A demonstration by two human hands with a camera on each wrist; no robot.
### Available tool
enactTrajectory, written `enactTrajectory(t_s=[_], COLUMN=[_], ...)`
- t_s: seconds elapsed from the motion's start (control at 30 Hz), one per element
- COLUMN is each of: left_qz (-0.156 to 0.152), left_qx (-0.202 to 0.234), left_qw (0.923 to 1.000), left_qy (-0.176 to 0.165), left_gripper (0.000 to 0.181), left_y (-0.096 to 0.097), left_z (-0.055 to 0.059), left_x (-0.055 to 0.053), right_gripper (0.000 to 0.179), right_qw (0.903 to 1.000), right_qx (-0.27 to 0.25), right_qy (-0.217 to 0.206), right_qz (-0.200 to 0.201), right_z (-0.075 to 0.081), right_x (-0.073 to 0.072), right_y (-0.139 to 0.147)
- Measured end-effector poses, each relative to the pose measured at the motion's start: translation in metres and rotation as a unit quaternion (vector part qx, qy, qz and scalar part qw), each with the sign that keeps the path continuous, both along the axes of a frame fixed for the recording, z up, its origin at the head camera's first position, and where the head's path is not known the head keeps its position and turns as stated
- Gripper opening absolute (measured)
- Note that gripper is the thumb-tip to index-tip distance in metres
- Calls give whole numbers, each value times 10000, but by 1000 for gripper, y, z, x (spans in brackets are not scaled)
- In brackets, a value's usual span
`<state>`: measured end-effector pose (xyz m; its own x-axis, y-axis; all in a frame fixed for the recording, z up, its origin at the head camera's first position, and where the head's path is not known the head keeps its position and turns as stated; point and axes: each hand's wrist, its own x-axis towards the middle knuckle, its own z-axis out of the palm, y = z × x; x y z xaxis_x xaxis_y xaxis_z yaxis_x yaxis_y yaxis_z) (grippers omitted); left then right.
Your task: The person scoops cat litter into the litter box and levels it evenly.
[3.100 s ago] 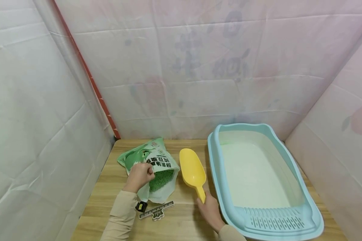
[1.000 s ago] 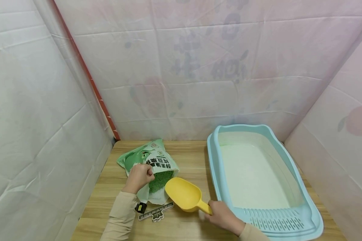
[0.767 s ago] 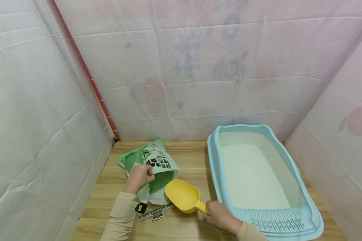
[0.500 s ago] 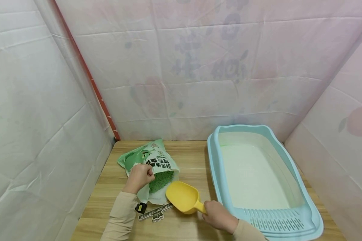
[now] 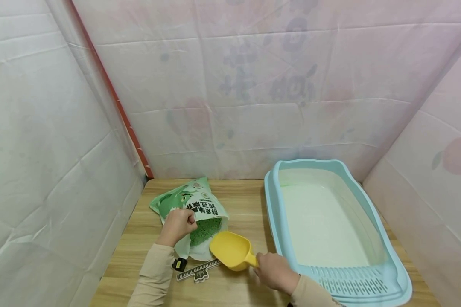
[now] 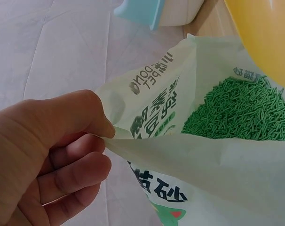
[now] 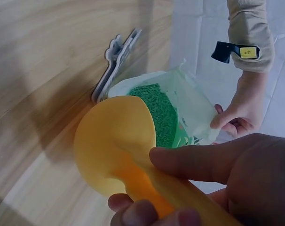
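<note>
- Bag (image 5: 212,207), green and white, mouth open on green pellets (image 5: 205,230): lower centre-left of the head view.
- Left hand (image 5: 178,223): pinching the bag's rim.
- Right hand (image 5: 275,272): gripping a yellow scoop (image 5: 231,250) by its handle, lower centre, beside the bag.
- Tray (image 5: 275,219), pale blue: lower right.

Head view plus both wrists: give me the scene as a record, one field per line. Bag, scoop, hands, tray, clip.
bag: lies on wooden table, mouth open, green pellets inside
scoop: yellow, bowl at the bag's mouth, contact unclear; no pellets seen in bowl
left hand: pinches edge of bag's mouth
right hand: grips scoop's handle
tray: on table, right of scoop; light-blue rim, slotted near end
clip: piano-key pattern, on table near the bag's mouth
</note>
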<state>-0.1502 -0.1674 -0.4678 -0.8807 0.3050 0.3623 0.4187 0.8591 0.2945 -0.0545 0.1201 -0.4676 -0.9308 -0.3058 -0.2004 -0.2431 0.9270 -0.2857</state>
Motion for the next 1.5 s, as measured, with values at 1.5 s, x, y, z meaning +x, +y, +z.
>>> enactTrajectory(t_s=[1.5], left_qz=[-206], left_qx=[64], left_qw=[9995], left_qy=[241], left_gripper=[31], left_y=[5], left_z=[-3], left_x=[0], right_gripper=[22], right_qw=[9969], right_qx=[-155], right_qy=[679], right_qz=[-367], right_z=[-49], right_x=[-16], right_y=[-62])
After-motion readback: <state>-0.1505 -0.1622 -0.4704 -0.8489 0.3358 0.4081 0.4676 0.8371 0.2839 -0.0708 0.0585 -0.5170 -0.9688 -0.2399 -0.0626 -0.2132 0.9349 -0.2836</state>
